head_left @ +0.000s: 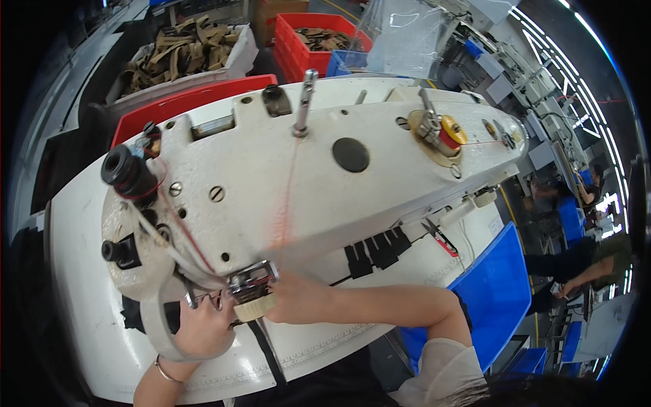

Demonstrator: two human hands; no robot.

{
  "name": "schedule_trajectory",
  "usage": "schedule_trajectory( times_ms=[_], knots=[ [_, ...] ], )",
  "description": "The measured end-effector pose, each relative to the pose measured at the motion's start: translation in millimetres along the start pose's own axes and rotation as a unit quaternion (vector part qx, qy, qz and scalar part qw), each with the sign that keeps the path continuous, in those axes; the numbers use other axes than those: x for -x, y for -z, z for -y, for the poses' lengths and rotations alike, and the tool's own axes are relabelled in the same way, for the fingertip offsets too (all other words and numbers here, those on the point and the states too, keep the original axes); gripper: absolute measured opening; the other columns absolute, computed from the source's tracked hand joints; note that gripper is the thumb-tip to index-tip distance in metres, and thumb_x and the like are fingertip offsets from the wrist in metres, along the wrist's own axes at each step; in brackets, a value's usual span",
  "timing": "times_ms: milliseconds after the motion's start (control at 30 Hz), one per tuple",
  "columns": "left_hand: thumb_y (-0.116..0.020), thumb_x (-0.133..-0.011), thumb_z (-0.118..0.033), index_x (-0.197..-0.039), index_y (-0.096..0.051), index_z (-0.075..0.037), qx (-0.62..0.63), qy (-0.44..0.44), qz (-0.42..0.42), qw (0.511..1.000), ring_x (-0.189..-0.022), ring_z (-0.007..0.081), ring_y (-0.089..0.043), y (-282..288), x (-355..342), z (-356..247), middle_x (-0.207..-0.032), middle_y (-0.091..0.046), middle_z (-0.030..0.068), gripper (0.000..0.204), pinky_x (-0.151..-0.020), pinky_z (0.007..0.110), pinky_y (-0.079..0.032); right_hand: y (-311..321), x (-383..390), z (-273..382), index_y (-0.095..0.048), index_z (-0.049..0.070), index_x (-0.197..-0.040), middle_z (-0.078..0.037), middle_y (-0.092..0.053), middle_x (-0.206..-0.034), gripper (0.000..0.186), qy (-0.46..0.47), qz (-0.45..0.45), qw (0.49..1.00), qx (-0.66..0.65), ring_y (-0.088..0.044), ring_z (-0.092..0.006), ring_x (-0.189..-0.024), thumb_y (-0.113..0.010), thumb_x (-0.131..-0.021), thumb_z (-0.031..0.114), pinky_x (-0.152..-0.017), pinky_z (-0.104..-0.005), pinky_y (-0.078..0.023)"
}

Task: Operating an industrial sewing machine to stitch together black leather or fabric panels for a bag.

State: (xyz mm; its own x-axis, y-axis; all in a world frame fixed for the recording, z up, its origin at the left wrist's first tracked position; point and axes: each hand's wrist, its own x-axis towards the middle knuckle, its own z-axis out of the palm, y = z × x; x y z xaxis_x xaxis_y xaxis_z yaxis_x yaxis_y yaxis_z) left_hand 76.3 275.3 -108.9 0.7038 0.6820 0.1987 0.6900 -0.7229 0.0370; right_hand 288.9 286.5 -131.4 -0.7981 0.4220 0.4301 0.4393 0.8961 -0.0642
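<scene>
A white industrial sewing machine point(271, 183) spans the view, its needle end at the lower left. My left hand point(203, 329) is beside that end, partly behind a pale curved guard, with fingers bent together; what they grip, if anything, is hidden. Black fabric point(169, 315) shows by this hand. My right hand point(295, 298) is on the other side of the needle end, its fingertips hidden behind the metal thread-tension part point(251, 281) and cream knob. Between my hands a narrow black strap point(268, 353) hangs over the table's near edge.
Several black fabric pieces point(376, 252) and red-handled thread snips point(442, 239) lie behind my right forearm. A blue bin point(498, 278) stands at the right. A red thread bobbin point(449, 136) sits on the machine. Beyond are a red crate point(285, 41) and a white-lined container point(237, 57) of brown pieces.
</scene>
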Motion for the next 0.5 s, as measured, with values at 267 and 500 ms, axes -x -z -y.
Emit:
schedule_trajectory(
  times_ms=[267,500],
  knots=[
    [-0.060,-0.064,-0.008,-0.096,-0.064,-0.002,0.057,-0.037,-0.090,0.994,-0.080,0.0251,-0.060,-29,-1,8,-0.086,-0.060,0.0126,0.033,-0.069,0.039,-0.049,-2,8,4,-0.060,-0.004,-0.101,-0.012,-0.061,-0.085,0.036,0.028,0.071,0.989,0.126,-0.060,-0.0305,-0.083,-0.059,-0.069,0.012,-0.078,-0.0445,-0.049],
    [-0.061,-0.067,-0.007,-0.092,-0.067,-0.005,0.114,-0.005,-0.086,0.990,-0.085,0.0289,-0.061,-23,3,5,-0.090,-0.061,0.0118,0.026,-0.076,0.041,-0.049,7,-5,8,-0.060,0.004,-0.096,-0.014,-0.064,-0.085,0.026,-0.271,0.026,0.916,-0.294,-0.063,-0.0296,-0.077,-0.060,-0.071,0.009,-0.067,-0.0399,-0.050]
  ],
)
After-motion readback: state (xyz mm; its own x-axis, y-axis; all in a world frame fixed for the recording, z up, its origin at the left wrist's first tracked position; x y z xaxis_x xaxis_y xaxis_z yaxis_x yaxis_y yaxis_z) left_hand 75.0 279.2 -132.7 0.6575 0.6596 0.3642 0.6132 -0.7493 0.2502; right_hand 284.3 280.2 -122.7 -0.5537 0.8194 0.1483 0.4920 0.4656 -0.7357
